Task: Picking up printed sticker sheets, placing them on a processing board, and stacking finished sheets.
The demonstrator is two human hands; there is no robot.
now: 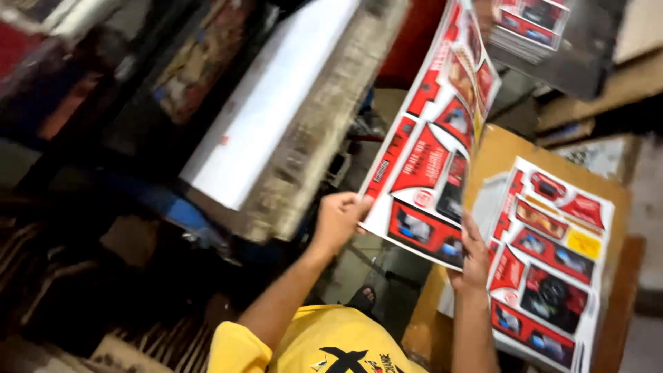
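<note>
Head view: left hand [338, 220], right hand [474, 257] grip printed sheet [435, 148] between them (tilted up).

A brown board [608, 193] carries a stack of red printed sheets [552, 262]

both my bare arms reach forward, elbows bent. my left hand [338, 220] is curled shut, fingers pinched at thumb. my right hand [474, 257] is raised upright, palm away from me, fingers closed in a grip.
</note>
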